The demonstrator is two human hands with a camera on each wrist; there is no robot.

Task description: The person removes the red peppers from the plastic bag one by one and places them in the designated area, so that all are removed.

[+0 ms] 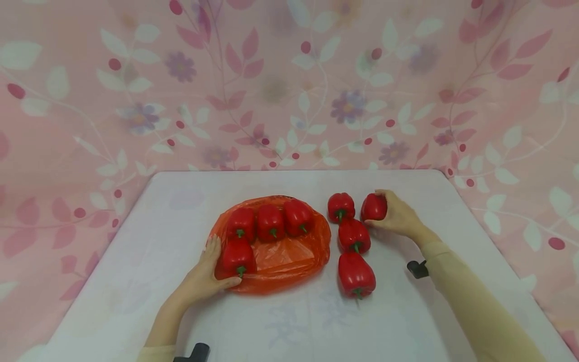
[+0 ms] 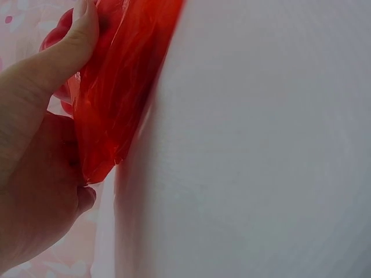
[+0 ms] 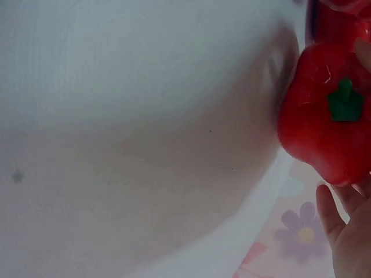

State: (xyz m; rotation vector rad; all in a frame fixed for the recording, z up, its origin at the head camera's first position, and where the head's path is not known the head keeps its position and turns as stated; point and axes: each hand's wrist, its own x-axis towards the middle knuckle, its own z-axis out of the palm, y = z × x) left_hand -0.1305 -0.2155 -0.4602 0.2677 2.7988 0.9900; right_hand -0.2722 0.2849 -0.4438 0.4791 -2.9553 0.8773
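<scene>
A red-orange plastic bag (image 1: 276, 256) lies spread with its mouth up, and several red bell peppers (image 1: 270, 222) with green stems rest in it. My left hand (image 1: 205, 274) holds the bag's left side, thumb along the front edge and fingers along the outer side, beside the front-left pepper (image 1: 238, 256). In the left wrist view the thumb presses on the bag (image 2: 110, 104). My right hand (image 1: 398, 216) grips a red bell pepper (image 1: 373, 207) at the back right; the right wrist view shows this pepper (image 3: 324, 116) stem towards the camera.
Three loose bell peppers stand in a column right of the bag: a back one (image 1: 341, 206), a middle one (image 1: 354, 235) and a front one (image 1: 356, 275). All lie on a white table (image 1: 289, 322). A pink floral cloth (image 1: 289, 85) hangs behind it.
</scene>
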